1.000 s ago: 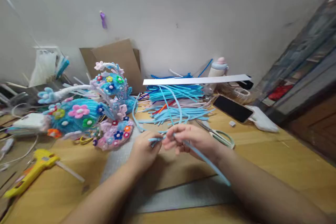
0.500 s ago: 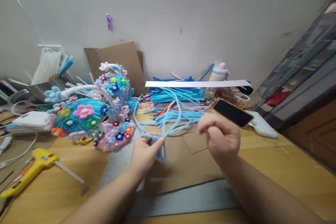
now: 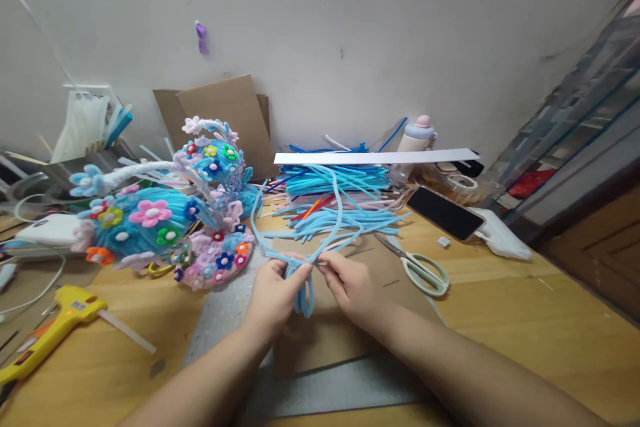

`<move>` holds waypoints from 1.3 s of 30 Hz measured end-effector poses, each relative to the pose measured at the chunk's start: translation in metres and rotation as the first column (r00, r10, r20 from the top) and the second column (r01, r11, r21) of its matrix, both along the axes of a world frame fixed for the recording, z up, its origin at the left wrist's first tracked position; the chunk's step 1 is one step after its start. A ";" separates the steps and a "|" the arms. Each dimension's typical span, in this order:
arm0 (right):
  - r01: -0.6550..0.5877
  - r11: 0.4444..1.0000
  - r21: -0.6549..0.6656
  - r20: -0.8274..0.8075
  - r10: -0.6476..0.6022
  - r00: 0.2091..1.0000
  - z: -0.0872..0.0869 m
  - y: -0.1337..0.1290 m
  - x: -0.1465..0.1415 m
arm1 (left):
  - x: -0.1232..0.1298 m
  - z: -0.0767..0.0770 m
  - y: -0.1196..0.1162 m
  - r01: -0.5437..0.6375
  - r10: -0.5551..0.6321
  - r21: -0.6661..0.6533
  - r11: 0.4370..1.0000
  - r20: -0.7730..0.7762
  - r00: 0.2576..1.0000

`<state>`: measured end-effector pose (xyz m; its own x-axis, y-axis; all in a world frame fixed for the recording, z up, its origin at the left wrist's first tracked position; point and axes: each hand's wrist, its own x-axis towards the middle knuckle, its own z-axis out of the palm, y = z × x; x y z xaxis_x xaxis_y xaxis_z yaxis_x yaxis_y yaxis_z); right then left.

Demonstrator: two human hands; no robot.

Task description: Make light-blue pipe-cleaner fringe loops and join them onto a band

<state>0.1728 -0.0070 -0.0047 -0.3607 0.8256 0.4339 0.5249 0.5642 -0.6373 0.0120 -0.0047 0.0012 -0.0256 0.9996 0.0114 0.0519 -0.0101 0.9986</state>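
Near the middle, my left hand pinches a bunch of looped light-blue pipe cleaners, with loops hanging below the fingers and long strands rising above. Just right of it, my right hand has its thumb and fingers pinched on a light-blue strand close to the bunch. Both hands are above a brown cardboard sheet on a grey mat. Behind them lies a pile of blue pipe cleaners.
Flower-covered pipe-cleaner pieces stand at the left, above a yellow glue gun. To the right are scissors, a phone and a white packet. A bottle and a white strip are at the back.
My right hand has moved left and down, from above the cardboard's right side to the blue strands beside my left hand. The scissors and a small white piece have come into sight.
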 end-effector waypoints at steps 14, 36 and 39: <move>-0.469 0.629 -0.620 -0.699 -0.172 0.694 0.007 -0.006 -0.015 | 0.000 -0.004 0.000 -0.077 0.126 0.195 0.978 -0.252 0.960; -0.246 0.711 -0.659 -0.437 -0.096 0.894 0.000 0.003 -0.003 | 0.003 -0.014 0.005 0.099 -0.044 -0.168 0.981 0.302 0.952; -0.234 0.729 -0.644 -0.417 -0.078 0.905 0.001 -0.003 -0.007 | 0.002 -0.014 0.005 0.036 -0.010 -0.139 0.990 0.188 0.982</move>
